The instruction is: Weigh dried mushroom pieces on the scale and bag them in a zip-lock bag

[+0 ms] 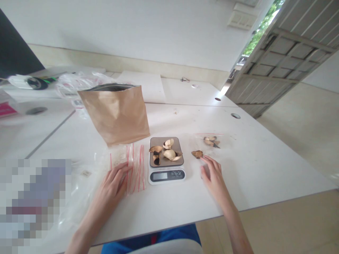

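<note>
My left hand point(114, 182) lies flat with fingers stretched on a stack of clear zip bags with red stripes point(133, 165). My right hand point(213, 173) rests open on the white table point(265, 162), its fingertips just short of a brown dried piece point(197, 153). Between the hands stands a small kitchen scale point(166, 159) with several dried shell-like pieces point(169, 151) on its platform. A clear bag holding a few dried pieces point(211, 141) lies beyond the right hand.
A brown paper bag point(116, 113) stands open behind the zip bags. More clear plastic bags point(71, 86) and clutter sit at the far left. A blurred patch covers the near left. The table's edge runs close on the right, with a wooden door point(286, 60) beyond.
</note>
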{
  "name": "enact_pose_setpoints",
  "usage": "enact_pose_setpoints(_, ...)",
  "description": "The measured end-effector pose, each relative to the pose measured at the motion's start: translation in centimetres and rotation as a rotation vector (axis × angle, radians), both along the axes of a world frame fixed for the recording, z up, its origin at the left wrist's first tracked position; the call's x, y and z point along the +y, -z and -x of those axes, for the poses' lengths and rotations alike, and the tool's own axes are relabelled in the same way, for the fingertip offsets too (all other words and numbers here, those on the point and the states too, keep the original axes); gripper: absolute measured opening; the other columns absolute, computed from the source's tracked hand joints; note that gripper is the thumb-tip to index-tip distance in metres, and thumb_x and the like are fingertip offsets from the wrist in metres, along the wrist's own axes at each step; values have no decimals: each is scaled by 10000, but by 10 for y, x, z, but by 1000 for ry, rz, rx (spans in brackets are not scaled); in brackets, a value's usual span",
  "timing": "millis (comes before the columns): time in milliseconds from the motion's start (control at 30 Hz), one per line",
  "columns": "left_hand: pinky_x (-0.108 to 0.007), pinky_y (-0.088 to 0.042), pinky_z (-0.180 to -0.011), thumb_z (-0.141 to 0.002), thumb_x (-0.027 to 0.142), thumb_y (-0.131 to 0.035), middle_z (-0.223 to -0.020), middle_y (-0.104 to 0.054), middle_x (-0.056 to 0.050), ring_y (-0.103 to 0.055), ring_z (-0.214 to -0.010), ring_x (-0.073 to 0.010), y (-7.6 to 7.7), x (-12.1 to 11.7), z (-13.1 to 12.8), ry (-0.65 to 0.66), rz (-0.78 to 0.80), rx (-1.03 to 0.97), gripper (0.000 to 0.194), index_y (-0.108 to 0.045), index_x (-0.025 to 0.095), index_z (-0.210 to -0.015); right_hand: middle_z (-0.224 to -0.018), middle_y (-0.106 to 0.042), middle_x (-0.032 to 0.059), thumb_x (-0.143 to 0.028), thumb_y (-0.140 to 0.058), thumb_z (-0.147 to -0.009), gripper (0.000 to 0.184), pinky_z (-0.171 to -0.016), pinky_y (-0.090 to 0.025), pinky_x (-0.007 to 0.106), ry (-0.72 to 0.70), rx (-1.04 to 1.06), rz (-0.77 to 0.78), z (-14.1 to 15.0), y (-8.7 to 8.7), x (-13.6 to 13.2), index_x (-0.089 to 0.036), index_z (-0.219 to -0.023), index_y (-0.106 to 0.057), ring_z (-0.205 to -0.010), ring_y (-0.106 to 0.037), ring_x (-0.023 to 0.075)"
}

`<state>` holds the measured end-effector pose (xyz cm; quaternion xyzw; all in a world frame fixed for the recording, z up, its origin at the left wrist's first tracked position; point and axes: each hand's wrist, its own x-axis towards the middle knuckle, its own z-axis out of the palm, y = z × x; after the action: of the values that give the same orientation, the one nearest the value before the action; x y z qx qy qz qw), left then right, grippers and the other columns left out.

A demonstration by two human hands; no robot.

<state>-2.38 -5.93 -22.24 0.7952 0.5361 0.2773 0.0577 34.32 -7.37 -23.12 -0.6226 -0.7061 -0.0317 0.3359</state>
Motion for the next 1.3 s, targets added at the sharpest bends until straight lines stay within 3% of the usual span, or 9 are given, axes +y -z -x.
enact_pose_setpoints(367, -246, -537, -844, -911, 217, -478, -1143, -616, -44, -638, -1019, -155, -19, -14, -8, 42, -152, -108, 196, -597, 249, -1064, -1174, -581, 135, -215, -437, -923, 285, -965, -435, 488, 2, 42, -43, 8, -11, 0, -217, -1182, -556, -1148, -518, 269)
enact_pose_setpoints(467, -256, -519, -863, -882, 112, -498, -1118, -603, -64, -623, -1013, -150, -31, -18, -20, 101, -278, -109, 262, -550, 219, -1115, -1094, -595, 116, -169, -443, -922, 259, -921, -467, 430, -40, 121, -95, 42, -27, -9, -222, -1152, -549, -1082, -541, 242)
enact_pose_setpoints(533, -282, -510, -851, -856, 58, -507, -1076, -604, -67, -614, -984, -161, -39, -21, -27, 73, -383, -95, 294, -551, 214, -1102, -1057, -598, 93, -145, -443, -920, 269, -897, -487, 380, -186, 207, -44, 76, -37, -19, -233, -1157, -533, -1034, -561, 213)
enact_pose_setpoints(600, -317, -501, -837, -835, 37, -520, -1036, -603, -64, -601, -946, -176, -45, -25, -31, -39, -469, -113, 293, -577, 222, -1054, -1041, -599, 86, -131, -442, -915, 274, -882, -501, 346, -348, 271, 32, 113, -43, -30, -226, -1161, -515, -1019, -573, 199)
enact_pose_setpoints(700, -369, -488, -844, -846, 62, -509, -985, -608, -62, -585, -922, -195, -49, -27, -27, -247, -546, -222, 214, -609, 223, -943, -981, -617, 85, -150, -469, -901, 242, -830, -528, 339, -434, 365, 136, 157, -44, -41, -198, -1136, -502, -945, -598, 204)
enact_pose_setpoints(800, -374, -501, -800, -891, 167, -458, -938, -617, -59, -592, -869, -197, -46, -26, -13, -391, -435, -278, 157, -607, 215, -900, -909, -617, 90, -162, -494, -877, 233, -771, -547, 367, -420, 379, 196, 182, -39, -42, -165, -1110, -497, -864, -608, 222)
enact_pose_setpoints(967, -281, -512, -540, -855, 494, -484, -889, -612, -42, -598, -623, -146, -24, -19, 8, -367, 122, -294, 339, -624, 225, -1006, -962, -636, 119, -85, -484, -823, 343, -776, -563, 382, -394, 386, 188, 203, -28, -28, -147, -1160, -486, -896, -634, 236)
enact_pose_setpoints(1100, -278, -517, -564, -781, 588, -526, -766, -617, -31, -583, -560, -138, -15, -13, 14, -325, 132, -309, 420, -663, 210, -900, -994, -655, 118, -50, -457, -828, 353, -814, -557, 407, -399, 342, 180, 219, -26, -12, -161, -1158, -511, -937, -637, 243)
enact_pose_setpoints(1300, -234, -440, -499, -790, 518, -532, -609, -582, 19, -527, -495, -115, -42, -18, 14, -409, 88, -370, 331, -651, 215, -852, -903, -661, 94, -67, -470, -857, 268, -799, -541, 389, -409, 372, 195, 225, -36, -1, -155, -1096, -555, -872, -614, 232)
